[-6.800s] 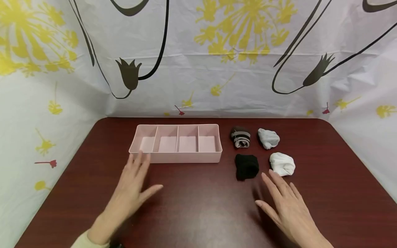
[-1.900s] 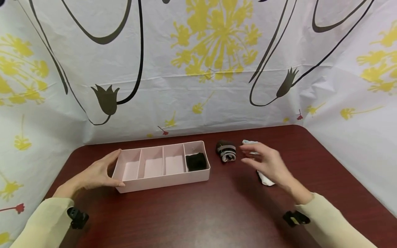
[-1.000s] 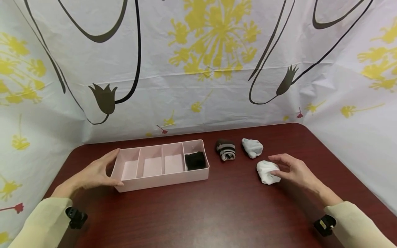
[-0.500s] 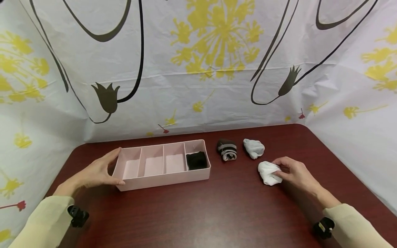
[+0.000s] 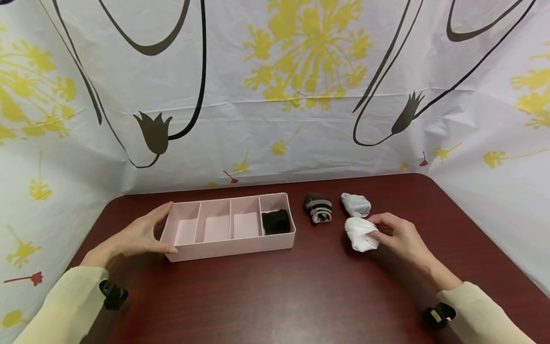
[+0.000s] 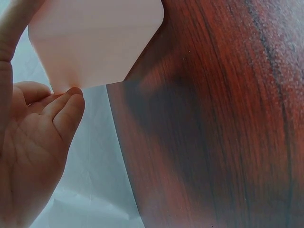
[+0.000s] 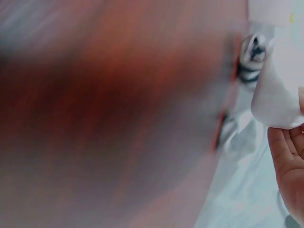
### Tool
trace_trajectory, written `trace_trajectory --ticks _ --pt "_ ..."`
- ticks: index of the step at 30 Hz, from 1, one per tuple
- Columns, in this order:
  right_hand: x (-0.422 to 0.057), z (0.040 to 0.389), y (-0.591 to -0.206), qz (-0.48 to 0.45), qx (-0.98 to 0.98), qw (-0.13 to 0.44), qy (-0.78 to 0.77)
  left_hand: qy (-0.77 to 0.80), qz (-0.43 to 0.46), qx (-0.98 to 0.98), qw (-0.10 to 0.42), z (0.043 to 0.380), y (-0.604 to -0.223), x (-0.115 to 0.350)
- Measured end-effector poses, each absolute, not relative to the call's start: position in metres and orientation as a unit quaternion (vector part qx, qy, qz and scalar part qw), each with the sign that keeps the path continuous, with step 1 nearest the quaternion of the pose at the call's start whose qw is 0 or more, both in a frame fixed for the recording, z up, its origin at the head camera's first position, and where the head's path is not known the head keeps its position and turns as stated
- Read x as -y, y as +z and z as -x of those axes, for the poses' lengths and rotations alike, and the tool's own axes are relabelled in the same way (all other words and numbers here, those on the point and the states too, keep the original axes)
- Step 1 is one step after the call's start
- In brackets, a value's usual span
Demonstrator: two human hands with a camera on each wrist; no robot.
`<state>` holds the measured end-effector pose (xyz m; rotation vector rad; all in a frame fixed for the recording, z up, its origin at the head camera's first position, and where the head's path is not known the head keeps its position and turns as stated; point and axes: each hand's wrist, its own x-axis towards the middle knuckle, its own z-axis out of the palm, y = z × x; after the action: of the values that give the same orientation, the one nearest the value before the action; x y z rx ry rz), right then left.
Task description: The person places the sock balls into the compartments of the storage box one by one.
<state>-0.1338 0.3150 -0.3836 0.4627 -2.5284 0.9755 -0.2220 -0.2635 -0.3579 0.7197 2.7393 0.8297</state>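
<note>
A pink divided box (image 5: 232, 247) stands on the table, a black rolled sock pair (image 5: 276, 222) in its rightmost compartment. My left hand (image 5: 137, 236) grips the box's left end, thumb at the front corner and fingers at the back one; in the left wrist view that end wall (image 6: 95, 52) shows beside the fingers. Between thumb and fingers my right hand (image 5: 401, 239) pinches a white rolled sock pair (image 5: 360, 234), held just above the table with a shadow beneath. In the right wrist view the white socks (image 7: 278, 97) sit at the fingertips.
Behind the white socks lies a light grey sock pair (image 5: 355, 205), partly overlapped by them. A brown striped sock pair (image 5: 319, 209) rests between it and the box. The dark red table (image 5: 275, 291) ends at a patterned cloth (image 5: 240, 119) behind and at both sides.
The black socks went from the table into the box's rightmost compartment. My left hand took hold of the box, which now stands slightly turned. Lately my right hand pinched the white socks and raised them leftward.
</note>
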Motion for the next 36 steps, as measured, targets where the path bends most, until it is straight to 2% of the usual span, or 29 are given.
trace_trajectory --ticks 13,23,30,36 --pt "-0.209 0.172 -0.352 -0.188 0.849 0.181 0.460 0.280 -0.247 -0.923 0.089 0.221 -0.357 0.264" --pt "-0.125 0.202 -0.336 -0.222 0.856 0.168 0.435 0.268 -0.257 -0.925 0.080 0.222 -0.359 0.264" --pt "-0.094 0.214 -0.343 -0.243 0.869 0.147 0.404 0.267 -0.255 -0.926 0.078 0.223 -0.361 0.265" --pt "-0.082 0.218 -0.350 -0.275 0.898 0.144 0.311 0.274 -0.257 -0.924 0.076 0.223 -0.360 0.265"
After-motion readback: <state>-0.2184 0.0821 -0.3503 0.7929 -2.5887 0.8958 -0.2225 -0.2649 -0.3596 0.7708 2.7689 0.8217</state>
